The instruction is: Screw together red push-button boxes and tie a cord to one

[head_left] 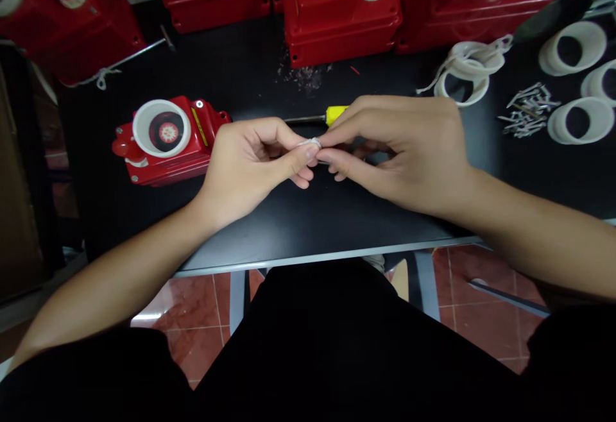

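Above the black table, my left hand [253,168] pinches a small white piece [312,142] between thumb and forefinger. It looks like wound cord or thread, but most of it is hidden by the fingertips. My right hand [402,146] meets it from the other side, thumb and forefinger pinched at the same piece. Just behind the hands lies a screwdriver with a yellow handle [335,115], partly covered by my right hand. Left of my left hand sits a red housing [199,146] with a white ring [140,128] around its round opening.
Larger red housings [344,31] line the back. A T-shaped metal tool [144,50] with white cord lies at the back left. White rings [580,120], corded rings [464,88] and a pile of screws [529,111] are at right. The table's front edge [317,258] runs below my hands.
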`<state>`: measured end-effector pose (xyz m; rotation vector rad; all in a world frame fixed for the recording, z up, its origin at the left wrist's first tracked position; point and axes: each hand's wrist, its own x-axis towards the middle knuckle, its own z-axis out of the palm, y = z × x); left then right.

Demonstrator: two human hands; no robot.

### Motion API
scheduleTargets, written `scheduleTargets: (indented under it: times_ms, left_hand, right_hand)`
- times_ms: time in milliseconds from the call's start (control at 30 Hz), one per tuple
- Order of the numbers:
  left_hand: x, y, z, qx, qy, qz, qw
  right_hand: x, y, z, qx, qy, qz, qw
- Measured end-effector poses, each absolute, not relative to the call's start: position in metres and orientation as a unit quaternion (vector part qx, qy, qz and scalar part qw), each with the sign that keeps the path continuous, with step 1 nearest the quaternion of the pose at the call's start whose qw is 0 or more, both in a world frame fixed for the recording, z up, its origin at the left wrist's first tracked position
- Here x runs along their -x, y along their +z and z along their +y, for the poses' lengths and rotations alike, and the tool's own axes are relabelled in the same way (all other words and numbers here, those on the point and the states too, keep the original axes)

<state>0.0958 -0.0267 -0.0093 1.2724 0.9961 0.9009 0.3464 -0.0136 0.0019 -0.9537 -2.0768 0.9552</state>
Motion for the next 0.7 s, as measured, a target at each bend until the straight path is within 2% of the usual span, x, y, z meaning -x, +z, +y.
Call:
scheduleTargets:
  times_ms: [100, 333, 533, 700]
  left_hand:
    - [-0.095, -0.008, -0.027, -0.557, 0.372, 0.444, 0.594]
    - [-0.096, -0.004, -0.030, -0.570, 0.368, 0.461, 0.572]
    - [-0.097, -0.006, -0.029, -0.578, 0.371, 0.462, 0.561]
    - [-0.094, -0.011, -0.030, -0.608, 0.404, 0.444, 0.520]
  right_hand:
    - [-0.344, 0.003, -0.014, 0.393, 0.397, -0.767, 0.315]
    - [-0.339, 0.007, -0.017, 0.416, 0.390, -0.754, 0.326]
    - [-0.341, 0.004, -0.009, 0.390, 0.581, -0.647, 0.303]
    - [-0.342, 0.000, -0.002, 0.367, 0.648, -0.599, 0.295]
